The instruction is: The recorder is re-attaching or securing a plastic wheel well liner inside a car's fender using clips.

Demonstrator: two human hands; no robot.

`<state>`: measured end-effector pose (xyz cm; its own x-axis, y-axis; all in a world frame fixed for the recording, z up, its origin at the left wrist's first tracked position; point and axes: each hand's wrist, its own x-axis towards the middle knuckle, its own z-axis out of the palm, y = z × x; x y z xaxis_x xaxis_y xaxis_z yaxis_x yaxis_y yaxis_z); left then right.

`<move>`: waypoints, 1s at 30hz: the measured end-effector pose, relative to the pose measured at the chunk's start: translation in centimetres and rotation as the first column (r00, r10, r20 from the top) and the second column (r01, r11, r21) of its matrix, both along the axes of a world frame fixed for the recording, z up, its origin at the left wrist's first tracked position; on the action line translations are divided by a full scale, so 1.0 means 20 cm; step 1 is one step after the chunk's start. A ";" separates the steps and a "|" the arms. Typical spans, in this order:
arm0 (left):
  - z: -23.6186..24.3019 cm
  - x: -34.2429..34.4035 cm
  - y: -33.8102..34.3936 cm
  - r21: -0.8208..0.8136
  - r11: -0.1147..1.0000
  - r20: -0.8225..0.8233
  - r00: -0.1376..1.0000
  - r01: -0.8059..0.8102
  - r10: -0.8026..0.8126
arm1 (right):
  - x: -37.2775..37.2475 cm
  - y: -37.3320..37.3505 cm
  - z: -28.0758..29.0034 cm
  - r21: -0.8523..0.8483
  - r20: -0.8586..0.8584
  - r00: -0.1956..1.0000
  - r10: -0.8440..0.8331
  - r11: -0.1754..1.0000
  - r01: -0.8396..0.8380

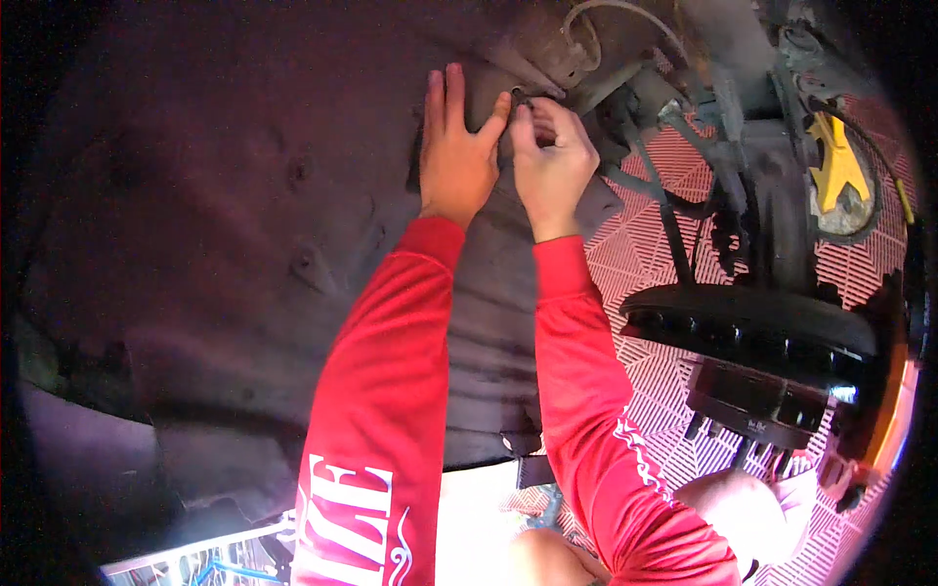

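A large dark liner panel (225, 234), which looks like a car's wheel-arch liner, fills the left and middle of the view. Flat against its upper right part rests my left hand (457, 161), fingers stretched upward and thumb reaching right. Close beside that thumb, my right hand (557, 161) is closed in a pinch at the panel's edge. A small dark piece (521, 98), perhaps a fastener, shows at its fingertips; its exact kind is too small to tell. Both hands' fingertips nearly meet there.
At right, suspension arms (674, 215) lead to a black brake disc (743, 327) and hub with studs (757, 400). A yellow forked part (837, 166) lies beyond. Below is red ribbed floor tile (650, 361). A curved pale hose (625, 8) runs above the hands. A light-coloured rack (225, 562) stands lower left.
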<state>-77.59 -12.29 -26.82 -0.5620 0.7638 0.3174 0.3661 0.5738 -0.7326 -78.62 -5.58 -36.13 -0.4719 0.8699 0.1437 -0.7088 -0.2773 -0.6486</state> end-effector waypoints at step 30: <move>0.02 0.06 0.00 0.136 0.990 0.098 0.995 0.023 -0.037 | 0.08 0.04 0.11 0.139 0.223 0.972 -0.075 0.989 0.045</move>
